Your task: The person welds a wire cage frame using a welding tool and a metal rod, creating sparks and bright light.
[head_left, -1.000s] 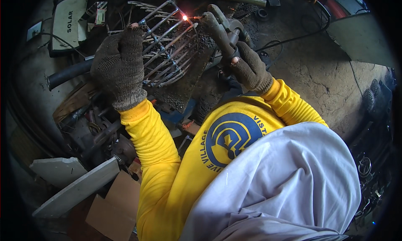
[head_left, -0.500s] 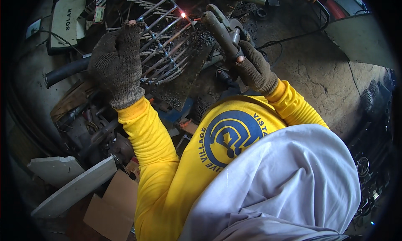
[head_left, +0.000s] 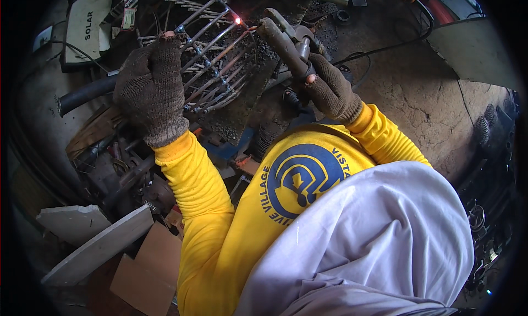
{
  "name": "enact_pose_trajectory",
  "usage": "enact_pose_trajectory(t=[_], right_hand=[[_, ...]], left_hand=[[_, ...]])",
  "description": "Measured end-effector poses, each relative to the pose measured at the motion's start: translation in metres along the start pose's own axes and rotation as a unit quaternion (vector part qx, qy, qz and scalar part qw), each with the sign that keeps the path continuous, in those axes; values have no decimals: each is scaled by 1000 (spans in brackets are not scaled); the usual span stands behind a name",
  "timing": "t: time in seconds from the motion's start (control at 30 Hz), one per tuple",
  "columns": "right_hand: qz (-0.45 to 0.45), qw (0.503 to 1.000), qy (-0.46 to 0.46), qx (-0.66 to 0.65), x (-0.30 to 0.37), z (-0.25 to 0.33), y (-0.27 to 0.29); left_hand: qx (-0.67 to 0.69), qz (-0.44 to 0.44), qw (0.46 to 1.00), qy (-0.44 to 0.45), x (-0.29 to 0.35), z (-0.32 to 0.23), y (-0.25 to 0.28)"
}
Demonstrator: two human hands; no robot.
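Holding welding clamp [head_left: 280,41] nearer glowing spot [head_left: 237,21] than before

Two pale flat boards [head_left: 99,247] sit just beside brown cardboard [head_left: 147,271], well apart from a whitish case [head_left: 87,33].

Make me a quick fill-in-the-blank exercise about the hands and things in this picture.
1. The left hand and right hand both wear knitted ____.
2. The clamp-like tool is in the ____ hand.
3. The metal grille is nearer the ____ hand.
4. The left sleeve is coloured ____.

Missing words: gloves; right; left; yellow.
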State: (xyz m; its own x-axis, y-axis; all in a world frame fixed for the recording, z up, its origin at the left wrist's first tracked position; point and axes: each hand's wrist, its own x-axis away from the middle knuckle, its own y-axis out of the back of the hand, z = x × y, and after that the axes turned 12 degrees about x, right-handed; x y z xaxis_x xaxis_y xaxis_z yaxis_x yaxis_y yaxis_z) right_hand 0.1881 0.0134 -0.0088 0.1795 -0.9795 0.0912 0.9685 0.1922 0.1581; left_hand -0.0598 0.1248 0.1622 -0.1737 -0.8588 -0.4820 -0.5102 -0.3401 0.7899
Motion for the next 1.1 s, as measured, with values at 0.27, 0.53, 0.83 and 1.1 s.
enact_pose_trajectory(t=[0.27, 0.53, 0.83, 1.1], right_hand=[[14, 1000, -10, -10, -1, -3, -1], [10, 1000, -11, 0, -2, 0, 0], [3, 1000, 7, 29, -5, -1, 2], [-8, 1000, 13, -11, -2, 5, 5]], left_hand=[[14, -4, 1000, 9, 1, 0, -1], [4, 1, 1000, -2, 1, 2, -1], [-5, 5, 1000, -17, -1, -4, -1], [-24, 11, 999, -22, -2, 0, -1]])
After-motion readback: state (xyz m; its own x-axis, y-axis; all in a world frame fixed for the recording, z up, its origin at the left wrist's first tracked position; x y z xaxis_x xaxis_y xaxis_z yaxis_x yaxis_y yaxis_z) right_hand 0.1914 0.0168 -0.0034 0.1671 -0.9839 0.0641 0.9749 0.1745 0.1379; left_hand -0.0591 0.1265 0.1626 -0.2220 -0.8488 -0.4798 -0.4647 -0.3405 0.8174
